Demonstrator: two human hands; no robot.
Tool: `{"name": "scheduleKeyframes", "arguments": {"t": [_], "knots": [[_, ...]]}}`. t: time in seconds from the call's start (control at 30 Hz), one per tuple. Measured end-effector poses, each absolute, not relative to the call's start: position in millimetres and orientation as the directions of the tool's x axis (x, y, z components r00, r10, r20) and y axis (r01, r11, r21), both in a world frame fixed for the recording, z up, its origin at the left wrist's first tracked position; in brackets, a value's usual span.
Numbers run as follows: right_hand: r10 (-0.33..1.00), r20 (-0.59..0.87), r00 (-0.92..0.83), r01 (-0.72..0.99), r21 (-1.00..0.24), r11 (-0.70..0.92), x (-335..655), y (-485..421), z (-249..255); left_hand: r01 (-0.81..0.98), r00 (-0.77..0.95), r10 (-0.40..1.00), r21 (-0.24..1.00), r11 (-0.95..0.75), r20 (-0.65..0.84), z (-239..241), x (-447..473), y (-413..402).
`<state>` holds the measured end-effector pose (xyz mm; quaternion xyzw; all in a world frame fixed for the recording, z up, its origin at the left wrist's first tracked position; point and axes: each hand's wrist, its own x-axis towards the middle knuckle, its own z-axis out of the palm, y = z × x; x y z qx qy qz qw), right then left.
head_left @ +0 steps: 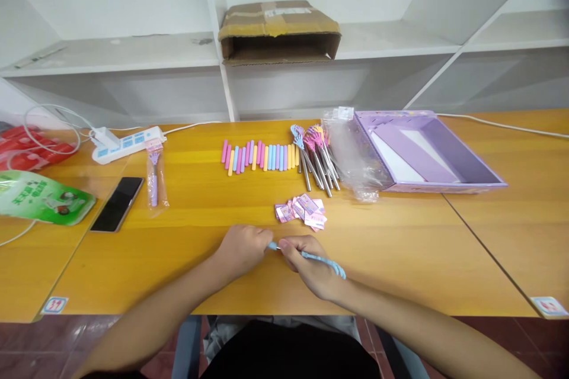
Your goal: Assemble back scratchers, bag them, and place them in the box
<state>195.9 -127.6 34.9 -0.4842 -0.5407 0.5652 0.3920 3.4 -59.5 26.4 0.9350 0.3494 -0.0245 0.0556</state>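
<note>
My right hand (307, 256) is closed round the metal rod of a back scratcher, whose light blue claw end (331, 262) sticks out over the wrist. My left hand (247, 247) is closed on a light blue handle tube (272, 246), most of it hidden in the fist. Between both hands a short bit of metal rod shows at the tube's end. Just beyond lies a loose pile of small pink and purple cards (306, 211). Farther back, a row of pink, yellow, blue and purple handle tubes (262, 156) lies left of a heap of back scratchers (316, 157) with bare metal rods.
Clear plastic bags (355, 157) lie against a purple box tray (482, 182) at right. At left are a bagged back scratcher (154, 183), a phone (117, 205), a power strip (128, 143) and a green pouch (47, 196). A cardboard box (280, 23) sits on the shelf.
</note>
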Motion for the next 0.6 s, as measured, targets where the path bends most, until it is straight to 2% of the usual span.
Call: {"name": "scheduleKeyframes", "arguments": {"t": [0.1,0.17,0.3,0.4,0.47,0.53,0.6], "knots": [[0.974,-0.135,-0.181,0.098,-0.988,-0.119,211.8,-133.2,36.6,0.702,0.712,0.695,0.074,-0.708,-0.103,29.0,-4.5,-46.1],[0.987,-0.089,-0.136,0.086,-0.993,-0.078,230.1,-139.4,42.6,0.773,0.634,0.766,0.077,-0.629,-0.109,32.0,-13.7,-31.8],[0.989,0.148,0.006,0.126,-0.981,0.146,279.3,-142.2,73.6,0.934,0.353,0.929,0.101,-0.343,-0.112,37.8,-36.6,3.9],[0.919,0.386,0.077,0.363,-0.869,0.335,315.1,-118.8,102.4,0.969,0.186,0.980,0.178,-0.172,-0.066,40.9,-53.5,35.5],[0.898,0.418,0.135,0.465,-0.827,0.316,334.0,-90.4,112.7,0.959,0.068,0.997,0.279,-0.055,-0.038,43.0,-61.8,59.4],[0.915,0.350,0.201,0.512,-0.834,0.206,347.4,-56.2,112.2,0.939,-0.003,1.000,0.345,0.003,-0.001,44.9,-66.0,83.2],[0.925,0.312,0.218,0.643,-0.759,0.105,354.0,-21.6,103.0,0.931,-0.023,0.999,0.365,0.011,0.027,45.3,-65.5,102.9]]}}
